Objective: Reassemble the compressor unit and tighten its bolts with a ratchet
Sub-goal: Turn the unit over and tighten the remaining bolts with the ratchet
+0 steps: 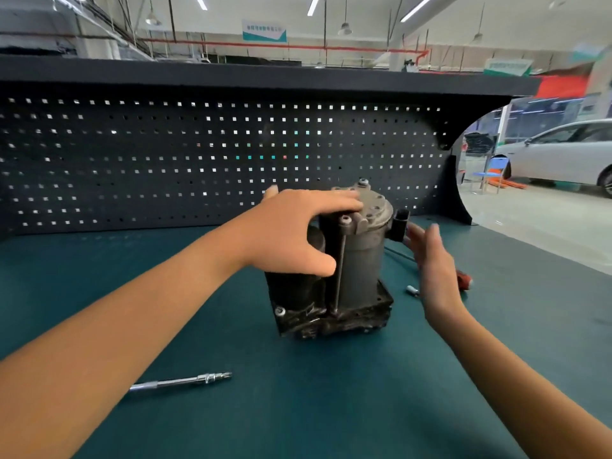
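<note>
Closest in, well below and left of the grip: a chrome extension bar (180, 380) lying flat on the green mat (298, 419), touched by nothing. Farther on, at the grip itself: left hand (298, 233) grasping the top of the compressor unit (361, 270), fingers laid across the grey cap, thumb pressed against the front. Just beside that thumb, a long bolt (341, 260) standing upright, head at the cap's edge, shaft running down to the black base. Compressor unit upright on its base at the middle of the mat, directly under the grip. Just right of the grip: right hand (430, 256) released, fingers straight and slightly spread (blurred), holding nothing, near a black connector (400, 223) on the unit's side; cannot tell whether touching it. Beyond that hand, right of the grip and on the mat: a small silver socket (412, 289), a thin dark cable (397, 253), and a red-handled tool (465, 279) mostly hidden by the hand. Behind the grip: a dark pegboard (198, 160) rising from the bench's back edge. Far off to the right of the grip, past the board's end: a blue chair (493, 173) and a white car (563, 154) on the shop floor.
</note>
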Demonstrator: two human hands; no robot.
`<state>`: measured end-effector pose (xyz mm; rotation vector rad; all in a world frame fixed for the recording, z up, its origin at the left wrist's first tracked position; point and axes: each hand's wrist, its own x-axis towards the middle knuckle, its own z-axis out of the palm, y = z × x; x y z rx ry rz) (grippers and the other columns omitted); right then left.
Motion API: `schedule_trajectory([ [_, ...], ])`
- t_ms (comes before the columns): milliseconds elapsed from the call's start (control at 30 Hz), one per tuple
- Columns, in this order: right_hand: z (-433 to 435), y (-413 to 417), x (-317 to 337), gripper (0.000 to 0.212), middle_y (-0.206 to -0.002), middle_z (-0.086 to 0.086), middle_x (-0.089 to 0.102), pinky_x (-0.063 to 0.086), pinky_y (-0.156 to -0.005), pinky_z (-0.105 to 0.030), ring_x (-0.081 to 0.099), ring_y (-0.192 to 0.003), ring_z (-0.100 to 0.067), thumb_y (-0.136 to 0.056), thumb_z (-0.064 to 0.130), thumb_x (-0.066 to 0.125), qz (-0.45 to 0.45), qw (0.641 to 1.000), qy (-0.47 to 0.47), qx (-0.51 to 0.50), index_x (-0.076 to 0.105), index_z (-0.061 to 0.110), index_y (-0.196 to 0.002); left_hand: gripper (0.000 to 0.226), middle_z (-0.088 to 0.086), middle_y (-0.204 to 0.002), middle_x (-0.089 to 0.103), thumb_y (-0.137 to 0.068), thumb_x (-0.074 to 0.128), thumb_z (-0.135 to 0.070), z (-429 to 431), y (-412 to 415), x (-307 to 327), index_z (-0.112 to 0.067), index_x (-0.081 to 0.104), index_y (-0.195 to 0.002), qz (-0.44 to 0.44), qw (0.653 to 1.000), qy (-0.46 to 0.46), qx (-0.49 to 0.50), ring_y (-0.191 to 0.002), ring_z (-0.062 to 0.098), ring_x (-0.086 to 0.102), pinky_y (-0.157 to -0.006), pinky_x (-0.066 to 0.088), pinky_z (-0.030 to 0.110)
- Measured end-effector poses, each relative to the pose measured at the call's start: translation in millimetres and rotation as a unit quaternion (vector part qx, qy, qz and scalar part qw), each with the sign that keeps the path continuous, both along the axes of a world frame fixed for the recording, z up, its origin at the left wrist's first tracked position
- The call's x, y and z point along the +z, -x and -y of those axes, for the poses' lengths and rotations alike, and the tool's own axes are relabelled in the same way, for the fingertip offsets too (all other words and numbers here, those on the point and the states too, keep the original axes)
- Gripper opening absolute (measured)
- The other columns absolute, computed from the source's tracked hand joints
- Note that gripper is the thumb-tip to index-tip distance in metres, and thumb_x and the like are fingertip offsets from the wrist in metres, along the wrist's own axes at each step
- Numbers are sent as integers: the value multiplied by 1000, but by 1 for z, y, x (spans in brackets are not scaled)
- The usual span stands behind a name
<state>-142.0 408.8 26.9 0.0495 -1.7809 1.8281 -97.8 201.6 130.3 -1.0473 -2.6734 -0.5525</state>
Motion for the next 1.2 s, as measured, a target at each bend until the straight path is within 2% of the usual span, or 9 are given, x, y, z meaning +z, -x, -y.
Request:
schedule_trajectory([
  [100,4,-17,59,45,-120,23,56,36,-101,-25,53,-118,-1,-86,59,28,-127,979,7,160,53,37,-116,81,-36,-144,25,-58,55,-31,4,0,-10,-41,39,-137,-15,1000,-5,-26,-132,-11,25,-112,-14,52],
  [267,31,-31,86,19,-117,16,62,35,-92,-5,49,-107,17,-86,34,64,-125,918,-334,176,61,38,-104,77,-47,-129,19,-60,58,-27,11,-2,-23,-48,35,-131,-59,996,-19,-66,-130,-13,22,-110,-13,53],
  [400,32,-24,84,19,-95,17,67,46,-85,-17,61,-91,4,-91,20,60,-105,951,-261,124,65,29,-107,79,-46,-127,16,-60,58,-26,8,5,-21,-38,40,-136,-69,995,-28,-64,-133,-10,19,-111,-11,54],
  [567,33,-11,88,29,-111,6,65,50,-90,-27,62,-102,-11,-96,21,52,-28,957,-273,97,60,25,-123,76,-38,-135,18,-67,71,-17,8,12,-24,-32,42,-137,-82,993,-51,-62,-136,-4,18,-113,-4,58],
  [667,35,-4,90,27,-98,7,67,53,-87,-30,65,-95,-16,-98,19,48,-2,965,-252,75,63,21,-120,77,-26,-145,17,-65,70,-27,12,19,-36,-43,35,-132,-123,985,-112,-45,-140,4,20,-112,11,60],
  [833,36,8,91,26,-69,9,58,36,-44,-5,49,-43,8,-98,14,47,16,972,-221,81,65,15,-115,94,-40,-140,18,-54,77,-56,35,35,-73,-61,18,-126,-96,949,-300,1,-129,-22,19,-104,23,4],
  [1033,30,12,93,23,-86,6,66,47,-61,-10,57,-69,-3,-98,15,48,21,971,-208,113,67,24,-107,79,-15,-127,44,-56,73,-49,25,49,-90,-46,32,-123,-35,937,-346,-32,-117,2,48,-95,37,13],
  [1133,21,15,91,20,-103,9,65,51,-90,-30,63,-103,-21,-95,24,53,37,965,-204,160,64,31,-110,71,-1,-121,49,-53,64,-51,17,52,-85,-46,35,-117,-46,937,-347,-19,-107,10,51,-91,38,12],
  [1200,15,17,89,45,-119,16,57,42,-104,-42,51,-124,-24,-83,41,64,67,949,-217,218,54,35,-127,69,2,-119,51,-53,62,-52,17,56,-80,-47,34,-116,-49,938,-344,-5,-104,11,52,-90,38,15],
])
